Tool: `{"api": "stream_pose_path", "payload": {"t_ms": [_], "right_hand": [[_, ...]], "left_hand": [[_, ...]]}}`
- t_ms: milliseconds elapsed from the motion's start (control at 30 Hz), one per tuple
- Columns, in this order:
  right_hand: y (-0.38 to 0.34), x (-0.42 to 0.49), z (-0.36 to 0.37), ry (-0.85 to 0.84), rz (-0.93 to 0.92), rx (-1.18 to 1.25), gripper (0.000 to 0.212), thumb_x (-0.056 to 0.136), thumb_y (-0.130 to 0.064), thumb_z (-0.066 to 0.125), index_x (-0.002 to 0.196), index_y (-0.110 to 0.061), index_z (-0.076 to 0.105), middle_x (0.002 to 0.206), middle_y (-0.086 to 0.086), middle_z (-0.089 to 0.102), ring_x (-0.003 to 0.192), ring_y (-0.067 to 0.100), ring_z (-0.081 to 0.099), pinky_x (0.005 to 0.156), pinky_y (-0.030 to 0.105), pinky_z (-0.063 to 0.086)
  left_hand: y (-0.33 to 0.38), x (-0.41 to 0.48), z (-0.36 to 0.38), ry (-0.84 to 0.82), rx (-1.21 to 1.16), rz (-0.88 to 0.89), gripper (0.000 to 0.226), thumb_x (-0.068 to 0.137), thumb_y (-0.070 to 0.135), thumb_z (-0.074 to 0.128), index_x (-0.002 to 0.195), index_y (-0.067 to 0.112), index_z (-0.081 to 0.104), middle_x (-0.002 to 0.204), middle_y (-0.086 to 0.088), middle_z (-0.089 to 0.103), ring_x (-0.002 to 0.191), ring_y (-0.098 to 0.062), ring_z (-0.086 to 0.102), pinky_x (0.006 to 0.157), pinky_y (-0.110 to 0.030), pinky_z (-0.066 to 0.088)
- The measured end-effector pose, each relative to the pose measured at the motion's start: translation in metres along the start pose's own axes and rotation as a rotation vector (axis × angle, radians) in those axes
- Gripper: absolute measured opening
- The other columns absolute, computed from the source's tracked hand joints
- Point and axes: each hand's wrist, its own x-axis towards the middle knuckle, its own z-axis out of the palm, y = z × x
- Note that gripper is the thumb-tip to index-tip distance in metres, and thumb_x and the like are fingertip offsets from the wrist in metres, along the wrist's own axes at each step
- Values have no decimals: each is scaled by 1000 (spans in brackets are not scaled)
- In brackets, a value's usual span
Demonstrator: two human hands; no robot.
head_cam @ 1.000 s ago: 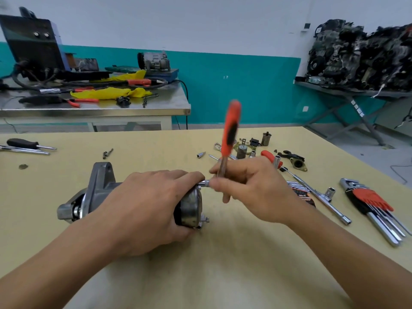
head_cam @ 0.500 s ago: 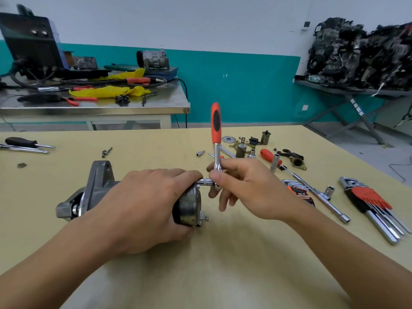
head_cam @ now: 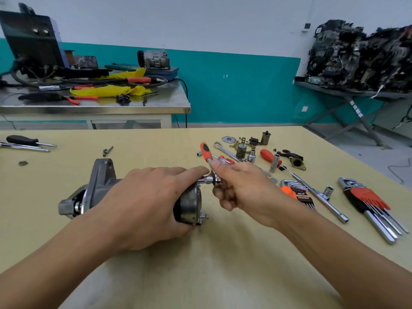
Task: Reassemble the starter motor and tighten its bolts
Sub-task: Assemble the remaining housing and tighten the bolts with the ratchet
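The orange handle of the ratchet [head_cam: 205,151] stood almost straight up a moment ago. Now it has swung down and away, and it leans toward the far side of the table [head_cam: 200,268]. That looks like one more swing of the tool, so I think the top bolt is being turned tighter and the job is not done yet. The right hand [head_cam: 243,192] holds the ratchet. Its fingers [head_cam: 224,202] are curled round the metal head, and the thumb lies on the shaft just under the orange grip. Just left of those fingers, the socket [head_cam: 206,180] points into the top of the round end cap [head_cam: 189,204]. The bolt inside it is hidden. The left hand [head_cam: 147,201] wraps over the starter motor [head_cam: 100,186], which lies on its side on the table. Its fingers [head_cam: 187,172] are curled over the body, and one fingertip is right beside the socket. Below the right fingers, a second bolt [head_cam: 206,217] sticks out of the cap's low edge with no tool on it.
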Motion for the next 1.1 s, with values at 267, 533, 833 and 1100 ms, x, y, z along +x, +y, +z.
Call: {"api": "stream_pose_path", "payload": {"t_ms": [267, 533, 833, 1100], "right_hand": [[7, -9, -16, -9, -646, -537, 13, 90, -12, 72, 102, -16, 74, 75, -7, 69, 69, 11, 67, 66, 22, 53], [3, 0, 2, 30, -150, -113, 34, 100, -38, 54, 88, -8, 62, 64, 3, 68, 49, 18, 64, 52, 25, 45], [1, -3, -5, 51, -323, -280, 29, 98, -35, 58, 91, -8, 67, 73, 3, 72, 55, 17, 69, 53, 20, 50], [3, -4, -8, 48, -494, -348, 17, 95, -26, 64, 92, -11, 71, 76, 4, 72, 66, 18, 71, 64, 28, 55]], "left_hand": [[0, 0, -2, -22, -8, -9, 79, 63, 73, 42, 137, 51, 27, 117, 24, 58, 98, -8, 59, 75, -31, 49], [1, -1, -3, -24, -8, -20, 69, 66, 73, 48, 129, 48, 36, 107, 20, 60, 91, -9, 59, 73, -34, 50], [0, 0, -3, -41, 7, -21, 70, 64, 76, 42, 128, 48, 35, 109, 21, 59, 92, -9, 58, 73, -32, 49], [-1, -1, -4, -45, -15, -15, 66, 69, 72, 53, 128, 48, 36, 109, 20, 59, 92, -10, 59, 75, -35, 50]]}}
